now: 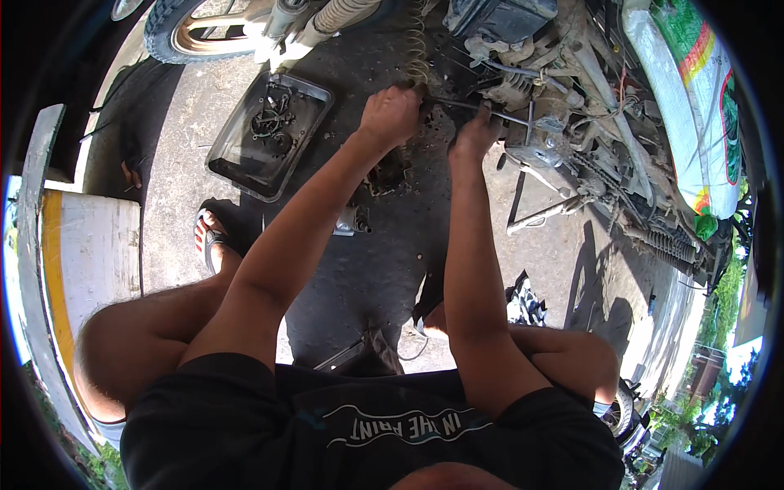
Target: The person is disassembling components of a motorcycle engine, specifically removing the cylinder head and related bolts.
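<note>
My left hand (392,114) is closed in a fist at the left end of a long, thin T-handle wrench (514,119). Its crossbar stands at the right end, beside the engine of a partly stripped motorcycle (563,135). My right hand (476,133) is closed round the shank, short of that crossbar. A yellowish coiled hose (417,45) runs down from the far edge to my left fist; whether I hold it too is hidden. Below my hands, a dark, greasy metal part (387,175) lies on the ground, and a silvery part (354,220) lies nearer me.
A metal tray (219,167) holding several small dark parts sits on the concrete to the left. Beyond it are a motorcycle wheel (175,37) and fork. A white and green sack (694,106) hangs at the far right. A white board (102,245) stands at the left.
</note>
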Motion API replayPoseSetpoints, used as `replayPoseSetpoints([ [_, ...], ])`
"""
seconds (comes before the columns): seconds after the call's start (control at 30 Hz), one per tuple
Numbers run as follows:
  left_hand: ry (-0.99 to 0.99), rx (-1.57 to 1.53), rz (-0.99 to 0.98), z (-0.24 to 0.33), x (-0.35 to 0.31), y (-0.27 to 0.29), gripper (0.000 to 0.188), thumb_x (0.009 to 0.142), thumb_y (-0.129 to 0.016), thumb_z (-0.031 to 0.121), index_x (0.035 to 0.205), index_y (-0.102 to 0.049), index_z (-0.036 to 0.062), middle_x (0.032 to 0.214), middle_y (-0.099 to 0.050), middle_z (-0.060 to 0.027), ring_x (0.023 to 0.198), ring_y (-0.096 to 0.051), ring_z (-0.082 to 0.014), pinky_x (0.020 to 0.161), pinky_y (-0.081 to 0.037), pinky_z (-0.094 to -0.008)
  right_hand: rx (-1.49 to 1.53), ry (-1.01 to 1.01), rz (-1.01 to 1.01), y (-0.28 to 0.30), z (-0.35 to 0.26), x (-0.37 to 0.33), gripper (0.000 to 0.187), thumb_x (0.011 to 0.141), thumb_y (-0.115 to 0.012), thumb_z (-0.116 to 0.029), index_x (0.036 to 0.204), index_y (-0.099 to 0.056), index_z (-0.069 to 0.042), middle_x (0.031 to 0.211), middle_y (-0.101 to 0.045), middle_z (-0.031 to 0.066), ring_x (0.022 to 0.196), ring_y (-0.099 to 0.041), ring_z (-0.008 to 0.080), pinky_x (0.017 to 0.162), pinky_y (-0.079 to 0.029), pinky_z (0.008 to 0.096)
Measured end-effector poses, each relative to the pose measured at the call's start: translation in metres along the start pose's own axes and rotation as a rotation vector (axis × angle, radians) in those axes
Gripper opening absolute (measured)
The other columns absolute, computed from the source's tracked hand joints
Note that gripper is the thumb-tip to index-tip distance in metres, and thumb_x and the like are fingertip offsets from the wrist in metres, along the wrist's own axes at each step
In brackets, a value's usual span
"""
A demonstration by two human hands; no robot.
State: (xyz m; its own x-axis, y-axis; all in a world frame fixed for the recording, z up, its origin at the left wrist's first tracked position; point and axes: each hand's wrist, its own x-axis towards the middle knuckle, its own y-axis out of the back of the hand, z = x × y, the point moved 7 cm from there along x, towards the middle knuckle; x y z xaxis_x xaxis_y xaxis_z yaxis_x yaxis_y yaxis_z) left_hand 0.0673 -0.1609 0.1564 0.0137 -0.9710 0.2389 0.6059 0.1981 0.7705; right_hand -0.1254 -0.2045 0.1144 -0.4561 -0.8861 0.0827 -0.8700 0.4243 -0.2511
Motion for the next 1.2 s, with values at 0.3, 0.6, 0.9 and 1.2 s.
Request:
replayPoseSetpoints([
  [0.3, -0.247, 0.031, 0.276, 0.009, 0.042, 0.022, 0.024, 0.09, -0.061, 0.02, 0.11, -0.069, 0.0091, 0.109, -0.07, -0.0183, 0.114, -0.061, -0.0388, 0.095, -0.053, -0.0485, 0.156, -0.104, 0.059, -0.033, -0.003, 0.016, 0.054, 0.104, -0.058, -0.035, 0.126, -0.053, 0.014, 0.118, -0.066, 0.0199, 0.091, -0.065, 0.0266, 0.081, -0.055, 0.0396],
  [0.6, -0.327, 0.155, 0.19, -0.01, 0.068, 0.012, 0.028, 0.085, -0.06, 0.015, 0.111, -0.07, 0.0103, 0.107, -0.071, -0.0188, 0.11, -0.065, -0.0371, 0.094, -0.054, -0.0475, 0.095, -0.152, 0.119, -0.043, -0.013, 0.015, 0.052, 0.105, -0.056, -0.035, 0.119, -0.057, 0.015, 0.112, -0.068, 0.0213, 0.089, -0.066, 0.0272, 0.078, -0.055, 0.0405],
  [0.9, -0.24, 0.05, 0.171, 0.003, 0.025, 0.014, 0.021, 0.085, -0.061, 0.017, 0.1, -0.073, 0.0096, 0.093, -0.073, -0.0183, 0.091, -0.071, -0.0395, 0.083, -0.058, -0.048, -0.011, -0.082, 0.038, -0.023, -0.022, 0.022, 0.046, 0.106, -0.054, -0.031, 0.11, -0.061, 0.015, 0.102, -0.068, 0.0177, 0.083, -0.063, 0.0228, 0.073, -0.052, 0.0385],
  [1.2, -0.058, 0.091, -0.05, 0.019, 0.012, 0.034, 0.026, 0.085, -0.062, 0.022, 0.103, -0.072, 0.0061, 0.097, -0.072, -0.0243, 0.096, -0.069, -0.042, 0.087, -0.056, -0.0492, -0.113, -0.071, -0.014, -0.017, -0.019, 0.024, 0.028, 0.102, -0.047, -0.023, 0.098, -0.06, 0.001, 0.08, -0.065, 0.0124, 0.055, -0.059, 0.0218, 0.046, -0.048, 0.037],
])
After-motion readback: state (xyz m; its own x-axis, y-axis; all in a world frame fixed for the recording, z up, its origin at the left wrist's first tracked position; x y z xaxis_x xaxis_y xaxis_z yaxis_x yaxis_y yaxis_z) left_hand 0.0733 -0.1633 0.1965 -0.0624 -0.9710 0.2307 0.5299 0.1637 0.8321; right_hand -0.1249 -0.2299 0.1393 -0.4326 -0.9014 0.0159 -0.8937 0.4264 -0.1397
